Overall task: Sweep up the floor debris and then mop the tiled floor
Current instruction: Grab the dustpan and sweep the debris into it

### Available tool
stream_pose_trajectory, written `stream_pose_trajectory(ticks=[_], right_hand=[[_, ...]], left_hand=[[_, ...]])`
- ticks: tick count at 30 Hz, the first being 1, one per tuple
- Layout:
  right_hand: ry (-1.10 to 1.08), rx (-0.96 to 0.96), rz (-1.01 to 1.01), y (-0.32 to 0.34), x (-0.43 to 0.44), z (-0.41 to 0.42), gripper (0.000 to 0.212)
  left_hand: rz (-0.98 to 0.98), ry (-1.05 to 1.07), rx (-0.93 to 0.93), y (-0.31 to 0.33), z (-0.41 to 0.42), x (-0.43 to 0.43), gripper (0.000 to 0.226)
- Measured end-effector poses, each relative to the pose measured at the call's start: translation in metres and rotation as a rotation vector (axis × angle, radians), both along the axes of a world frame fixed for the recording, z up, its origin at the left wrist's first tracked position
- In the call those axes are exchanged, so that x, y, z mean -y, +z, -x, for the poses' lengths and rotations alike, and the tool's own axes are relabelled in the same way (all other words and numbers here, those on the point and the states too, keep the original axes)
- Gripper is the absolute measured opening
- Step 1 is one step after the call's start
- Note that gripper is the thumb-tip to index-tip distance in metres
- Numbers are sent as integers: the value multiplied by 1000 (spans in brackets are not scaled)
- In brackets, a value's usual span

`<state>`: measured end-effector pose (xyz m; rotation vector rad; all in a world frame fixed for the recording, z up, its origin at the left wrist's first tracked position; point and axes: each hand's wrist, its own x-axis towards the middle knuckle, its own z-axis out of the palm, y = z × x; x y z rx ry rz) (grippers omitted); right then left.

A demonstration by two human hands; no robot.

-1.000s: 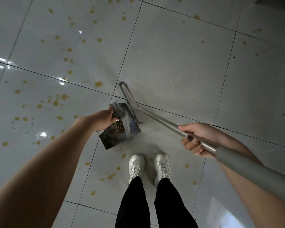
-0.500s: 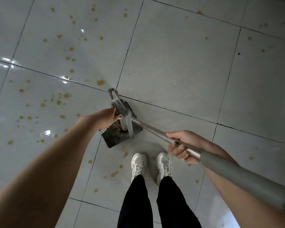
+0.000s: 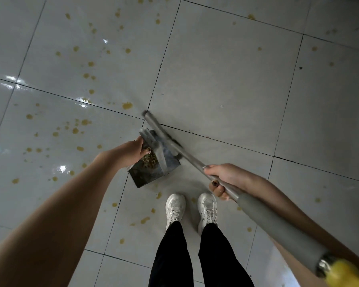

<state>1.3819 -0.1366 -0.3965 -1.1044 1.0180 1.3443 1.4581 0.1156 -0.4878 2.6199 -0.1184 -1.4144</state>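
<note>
A dark metal dustpan (image 3: 153, 172) sits on the tiled floor just ahead of my feet, with a pile of brownish debris (image 3: 149, 159) inside it. My left hand (image 3: 133, 151) grips the dustpan's left edge near its upright handle (image 3: 153, 145). My right hand (image 3: 224, 179) grips the long metal pole (image 3: 191, 160) of a flat-headed sweeper. The sweeper's narrow head (image 3: 158, 129) lies on the floor at the dustpan's far right side. The pole's grey sleeve and yellow end (image 3: 340, 272) run to the lower right corner.
Yellow-brown spots (image 3: 127, 105) are scattered over the glossy grey tiles, thickest to the left and behind the dustpan. A few more spots (image 3: 145, 220) lie by my white shoes (image 3: 174, 206). The tiles to the right carry only a few marks.
The sweeper head swung left over the dustpan, then back to its right side. My right hand shifted with the pole. My left hand kept its hold on the dustpan.
</note>
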Motion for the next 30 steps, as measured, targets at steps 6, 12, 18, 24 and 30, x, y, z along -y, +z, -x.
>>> stream_pose_trajectory(ticks=[6,12,18,24,30], right_hand=[[-61,-108,-179,16,33,-4,28],[122,131,24,23,38,-3,25],[76,2,-14,10,10,-4,14],[45,-17,-97,27,37,-1,12],[220,189,53,54,52,-11,32]], left_hand=[[-17,1,-12,-3,5,-6,34],[-8,7,-10,0,8,-5,35],[-13,-7,5,-1,12,-9,35],[-8,29,7,0,19,-17,33],[73,90,76,12,51,-20,31]])
